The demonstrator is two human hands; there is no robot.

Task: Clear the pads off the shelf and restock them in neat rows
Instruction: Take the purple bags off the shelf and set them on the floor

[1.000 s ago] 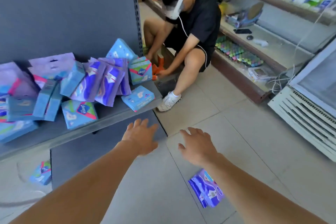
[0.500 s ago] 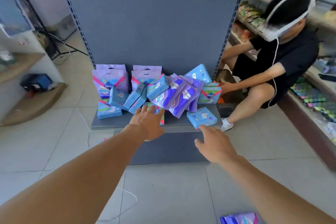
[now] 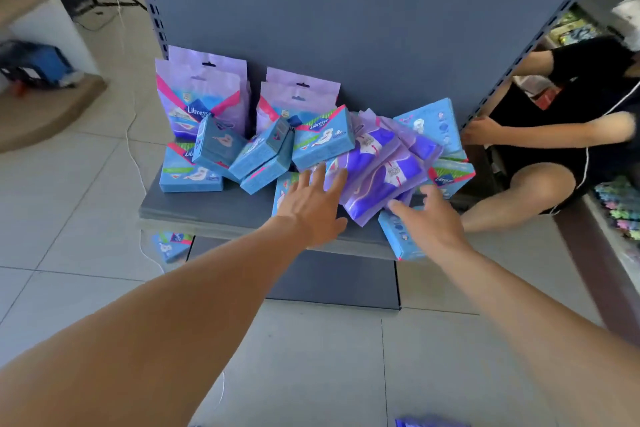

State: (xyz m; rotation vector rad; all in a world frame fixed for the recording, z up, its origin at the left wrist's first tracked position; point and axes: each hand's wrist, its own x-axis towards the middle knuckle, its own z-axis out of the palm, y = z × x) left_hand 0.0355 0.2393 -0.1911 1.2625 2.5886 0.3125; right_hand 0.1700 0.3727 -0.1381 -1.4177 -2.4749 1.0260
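Note:
A jumbled heap of pad packs lies on the low grey shelf [image 3: 214, 211]. Two tall lilac bags [image 3: 204, 94] stand at the back against the grey panel. Blue boxes [image 3: 322, 139] lean across the middle, and soft purple packs [image 3: 384, 177] slump to the right. My left hand [image 3: 311, 204] reaches over the shelf with straight fingers, its fingertips at the purple packs. My right hand [image 3: 429, 222] is spread over a blue box [image 3: 398, 239] at the shelf's front right edge, fingers relaxed, gripping nothing.
A blue pack [image 3: 171, 246] lies on the tiled floor under the shelf's left end, and a purple pack [image 3: 429, 422] lies on the floor at the bottom edge. Another person [image 3: 554, 135] crouches right of the shelf. A white cable [image 3: 133, 149] trails along the left.
The view has come closer to the shelf. Both my hands have moved forward, from in front of the shelf edge onto the heap of packs.

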